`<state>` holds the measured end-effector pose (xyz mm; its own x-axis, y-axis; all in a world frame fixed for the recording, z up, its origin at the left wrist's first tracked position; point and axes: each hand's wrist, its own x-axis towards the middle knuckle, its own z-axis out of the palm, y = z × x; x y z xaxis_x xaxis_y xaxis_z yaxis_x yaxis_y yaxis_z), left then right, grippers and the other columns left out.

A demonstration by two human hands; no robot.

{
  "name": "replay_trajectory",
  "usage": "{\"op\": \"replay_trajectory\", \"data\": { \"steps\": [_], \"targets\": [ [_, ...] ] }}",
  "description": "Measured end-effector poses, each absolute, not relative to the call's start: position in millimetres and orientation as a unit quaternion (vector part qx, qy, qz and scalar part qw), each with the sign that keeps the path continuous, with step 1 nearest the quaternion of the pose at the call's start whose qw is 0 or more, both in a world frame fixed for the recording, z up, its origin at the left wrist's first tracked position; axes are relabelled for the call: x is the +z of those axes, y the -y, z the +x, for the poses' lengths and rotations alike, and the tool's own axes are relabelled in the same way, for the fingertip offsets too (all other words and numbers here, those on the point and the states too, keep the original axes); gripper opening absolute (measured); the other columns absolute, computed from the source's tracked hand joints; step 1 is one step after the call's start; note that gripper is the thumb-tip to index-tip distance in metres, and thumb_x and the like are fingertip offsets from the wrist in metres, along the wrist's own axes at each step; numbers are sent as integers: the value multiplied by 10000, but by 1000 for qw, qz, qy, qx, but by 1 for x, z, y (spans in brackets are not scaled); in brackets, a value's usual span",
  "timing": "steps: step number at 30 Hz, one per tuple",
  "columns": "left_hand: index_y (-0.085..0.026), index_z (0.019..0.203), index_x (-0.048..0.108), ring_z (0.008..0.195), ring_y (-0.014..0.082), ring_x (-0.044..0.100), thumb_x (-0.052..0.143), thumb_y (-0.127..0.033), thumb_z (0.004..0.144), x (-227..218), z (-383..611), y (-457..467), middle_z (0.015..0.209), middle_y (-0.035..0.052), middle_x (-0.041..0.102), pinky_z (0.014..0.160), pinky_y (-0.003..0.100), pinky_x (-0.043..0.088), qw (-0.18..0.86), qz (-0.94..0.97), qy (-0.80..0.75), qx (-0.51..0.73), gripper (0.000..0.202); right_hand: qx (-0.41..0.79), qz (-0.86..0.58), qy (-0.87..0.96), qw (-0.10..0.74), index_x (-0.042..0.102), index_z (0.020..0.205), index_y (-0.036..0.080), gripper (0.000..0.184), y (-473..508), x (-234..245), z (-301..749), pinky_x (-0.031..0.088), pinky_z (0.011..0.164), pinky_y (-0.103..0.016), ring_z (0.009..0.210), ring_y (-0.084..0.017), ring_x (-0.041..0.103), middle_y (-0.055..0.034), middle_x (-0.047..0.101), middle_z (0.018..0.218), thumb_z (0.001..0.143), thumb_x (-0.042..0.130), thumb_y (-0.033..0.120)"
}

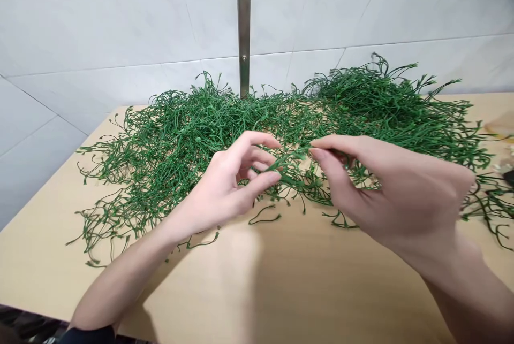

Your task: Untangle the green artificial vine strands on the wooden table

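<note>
White tile behind, pale table (249, 290). Left hand (231, 183), right hand (385, 194) pinched shut on green sprig (295, 165): light, springy, best gripped at stem.

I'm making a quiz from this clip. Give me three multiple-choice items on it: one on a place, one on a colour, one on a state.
1. Where is the metal bracket?
A. on the tiled wall behind the table
B. flat on the table
C. in a hand

2. What colour are the plastic stems?
A. red
B. green
C. white

3. What are both hands doing?
A. resting flat
B. pinching one stem
C. holding scissors

Answers:
1 A, it stands upright on the tiles.
2 B, the whole heap on the wooden table is green.
3 B, left hand and right hand each pinch the stem between them.
</note>
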<state>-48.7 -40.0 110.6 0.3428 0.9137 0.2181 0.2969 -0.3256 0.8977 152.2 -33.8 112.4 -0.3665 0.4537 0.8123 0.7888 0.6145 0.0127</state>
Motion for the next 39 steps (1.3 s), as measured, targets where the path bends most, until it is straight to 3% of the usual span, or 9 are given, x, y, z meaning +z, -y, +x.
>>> {"op": "replay_trajectory", "data": {
  "steps": [3,6,10,16,21,27,32,35,39],
  "targets": [
    [-217,986,514,632,76,627,633,-205,865,109,-49,38,854,-13,605,550,181,523,421,677,-405,447,170,-184,-415,779,433,603,907,221,61,33,111,152,377,383,-234,415,-99,582,46,659,571,869,643,196],
    [-172,843,556,618,80,652,619,-176,869,110,-50,36,829,-2,603,589,195,561,418,672,-399,464,69,-145,-367,790,469,567,911,222,100,36,111,153,362,368,-231,397,-84,545,39,652,611,878,646,274],
    [-134,828,639,701,112,688,609,-146,869,113,-48,36,856,32,655,646,207,590,428,664,-403,462,52,-95,-284,873,385,568,961,194,191,41,107,153,442,478,-255,543,-129,627,3,679,698,890,632,359],
    [-145,942,721,823,122,700,647,-122,845,117,-47,39,928,38,728,726,181,595,459,641,-402,466,124,-90,-281,905,308,589,958,168,63,36,97,149,425,488,-291,569,-163,606,-12,662,705,921,571,216],
    [-169,1017,730,753,141,719,676,-194,847,116,-52,40,765,14,729,742,235,614,528,587,-391,472,181,-82,-289,886,353,570,1026,160,141,33,96,151,484,579,-277,812,-188,669,-99,683,1007,893,605,191],
    [-174,1057,725,705,156,706,712,-236,812,116,-54,40,765,20,719,767,333,630,532,564,-396,493,252,-70,-312,872,371,593,1018,231,187,37,100,152,504,589,-254,744,-156,699,-8,745,897,891,570,95],
    [-172,1030,726,805,161,682,674,-271,840,117,-50,40,915,51,719,771,322,603,413,630,-434,494,220,-61,-368,804,462,658,825,230,140,45,116,155,531,583,-225,670,-135,705,10,750,762,864,609,105],
    [-189,952,735,851,171,634,658,-281,852,114,-49,41,940,63,689,753,324,565,249,722,-453,460,156,-11,-409,770,489,681,813,241,71,46,119,154,503,489,-241,566,-130,664,17,735,716,829,677,172],
    [-214,784,702,1011,239,556,744,-304,780,109,-48,42,999,88,638,869,421,521,11,777,-410,477,99,82,-387,771,499,670,836,249,103,47,115,148,511,462,-226,529,-112,644,32,726,716,825,681,147]
  ]
}}
